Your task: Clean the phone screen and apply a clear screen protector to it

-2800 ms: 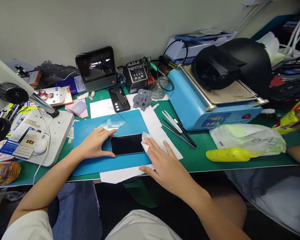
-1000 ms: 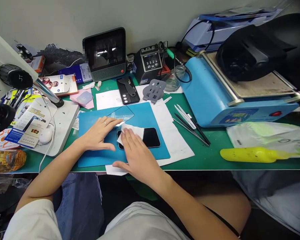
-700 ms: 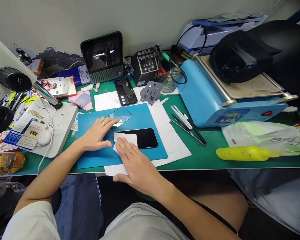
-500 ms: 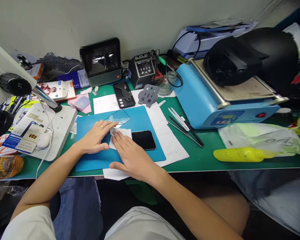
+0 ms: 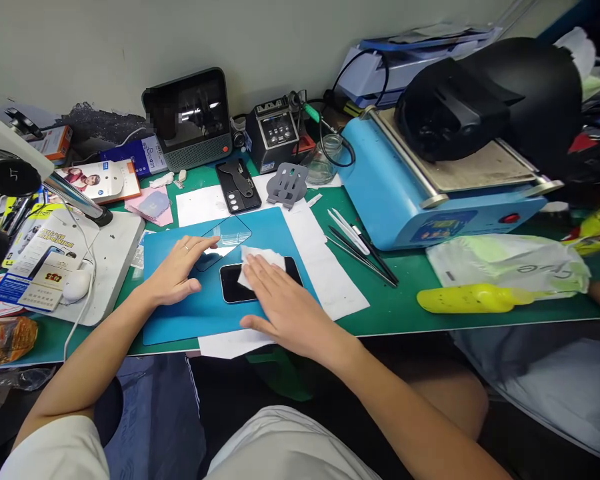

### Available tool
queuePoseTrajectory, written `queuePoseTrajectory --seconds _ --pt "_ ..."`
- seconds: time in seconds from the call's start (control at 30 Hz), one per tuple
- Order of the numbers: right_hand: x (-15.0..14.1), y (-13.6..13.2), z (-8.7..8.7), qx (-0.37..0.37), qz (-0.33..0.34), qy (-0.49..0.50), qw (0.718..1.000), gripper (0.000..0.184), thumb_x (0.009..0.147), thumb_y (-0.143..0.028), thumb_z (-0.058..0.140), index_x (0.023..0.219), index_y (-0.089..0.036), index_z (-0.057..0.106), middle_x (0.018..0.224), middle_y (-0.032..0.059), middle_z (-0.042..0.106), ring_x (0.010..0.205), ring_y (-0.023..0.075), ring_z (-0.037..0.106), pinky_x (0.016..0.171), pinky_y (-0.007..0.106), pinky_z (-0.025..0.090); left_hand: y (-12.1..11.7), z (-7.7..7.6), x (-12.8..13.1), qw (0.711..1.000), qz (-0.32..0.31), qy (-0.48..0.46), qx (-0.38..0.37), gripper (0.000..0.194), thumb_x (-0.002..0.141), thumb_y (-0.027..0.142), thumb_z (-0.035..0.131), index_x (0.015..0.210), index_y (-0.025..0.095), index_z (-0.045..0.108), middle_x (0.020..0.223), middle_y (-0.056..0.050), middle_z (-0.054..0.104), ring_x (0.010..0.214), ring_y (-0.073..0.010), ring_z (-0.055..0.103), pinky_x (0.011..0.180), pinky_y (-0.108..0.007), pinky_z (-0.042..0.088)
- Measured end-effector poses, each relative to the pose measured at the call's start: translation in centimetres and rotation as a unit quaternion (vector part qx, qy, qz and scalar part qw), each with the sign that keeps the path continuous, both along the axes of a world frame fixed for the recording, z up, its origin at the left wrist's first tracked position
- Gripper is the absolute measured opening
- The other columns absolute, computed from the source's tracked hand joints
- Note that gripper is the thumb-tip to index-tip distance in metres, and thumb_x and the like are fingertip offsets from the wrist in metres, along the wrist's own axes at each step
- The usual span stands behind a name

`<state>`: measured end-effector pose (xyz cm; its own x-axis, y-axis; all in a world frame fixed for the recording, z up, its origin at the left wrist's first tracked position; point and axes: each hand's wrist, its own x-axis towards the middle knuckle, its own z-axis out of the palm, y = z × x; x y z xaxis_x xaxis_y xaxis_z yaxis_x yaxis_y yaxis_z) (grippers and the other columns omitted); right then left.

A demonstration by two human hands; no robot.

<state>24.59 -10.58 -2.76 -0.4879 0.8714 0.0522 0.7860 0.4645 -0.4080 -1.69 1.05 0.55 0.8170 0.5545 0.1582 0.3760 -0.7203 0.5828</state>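
On a blue mat [image 5: 180, 327] lies a smartphone [image 5: 231, 288] with a dark screen facing up. My right hand [image 5: 285, 300] presses a white wipe [image 5: 249, 255] against that screen, its fingers stretched flat and the thumb apart. Part of the phone is hidden beneath the wipe and hand. My left hand [image 5: 177, 270] rests open on the mat's left side, fingers extended and holding nothing. Near its fingertips is a clear, dark-edged sheet [image 5: 235, 233].
Behind the mat lie a black phone case [image 5: 230, 197] and a grey slotted stand [image 5: 287, 185]. Tweezers and thin tools [image 5: 357, 243] sit to the right, before a blue machine [image 5: 380, 193]. A yellow bottle [image 5: 465, 299] is farther right; a white microscope base [image 5: 115, 267] stands left.
My right hand and the wipe have slid right across the phone, uncovering its left end. My left hand stays on the mat, now farther from the phone. The camera view has shifted slightly.
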Motion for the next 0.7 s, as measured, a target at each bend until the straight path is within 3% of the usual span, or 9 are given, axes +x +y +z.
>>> queuePoseTrajectory --seconds 0.17,0.4,0.53,0.7 --pt "3.5 -1.3 -0.4 0.03 -0.032 -0.032 0.999 0.096 0.103 -0.072 0.032 0.165 0.001 0.026 0.174 0.0229 0.019 0.164 0.0337 0.016 0.13 0.056 0.028 -0.2 0.4 0.1 1.0 0.008 0.028 0.007 0.108 0.085 0.098 0.024 0.162 0.023 0.039 0.148 -0.017 0.057 0.119 -0.0363 0.055 0.106 -0.052 0.039" --pt "4.4 -5.7 -0.9 0.072 -0.027 -0.049 0.996 0.097 0.102 -0.072 0.035 0.168 -0.002 0.018 0.174 0.0245 0.023 0.163 0.034 0.019 0.126 0.056 0.037 -0.5 0.5 0.4 1.0 0.004 0.03 -0.001 0.108 0.085 0.098 0.027 0.162 0.022 0.039 0.145 -0.017 0.06 0.119 -0.0369 0.055 0.107 -0.052 0.039" --pt "3.3 -6.7 -1.3 0.077 -0.023 -0.056 0.995 0.102 0.1 -0.075 0.038 0.168 -0.001 0.018 0.173 0.0267 0.022 0.163 0.0367 0.019 0.125 0.058 0.039 -0.5 0.4 0.5 1.0 0.001 0.031 -0.001 0.108 0.085 0.098 0.028 0.163 0.023 0.038 0.143 -0.017 0.061 0.119 -0.0369 0.055 0.104 -0.051 0.039" --pt "-1.2 -5.2 -0.6 0.047 0.024 -0.022 0.998 0.113 0.093 -0.084 0.042 0.162 0.005 0.03 0.172 0.0292 0.021 0.162 0.0397 0.019 0.125 0.058 0.038 -0.6 0.5 0.7 1.0 -0.004 0.021 -0.004 0.109 0.085 0.098 0.024 0.162 0.023 0.039 0.14 -0.017 0.063 0.117 -0.0364 0.056 0.104 -0.051 0.039"
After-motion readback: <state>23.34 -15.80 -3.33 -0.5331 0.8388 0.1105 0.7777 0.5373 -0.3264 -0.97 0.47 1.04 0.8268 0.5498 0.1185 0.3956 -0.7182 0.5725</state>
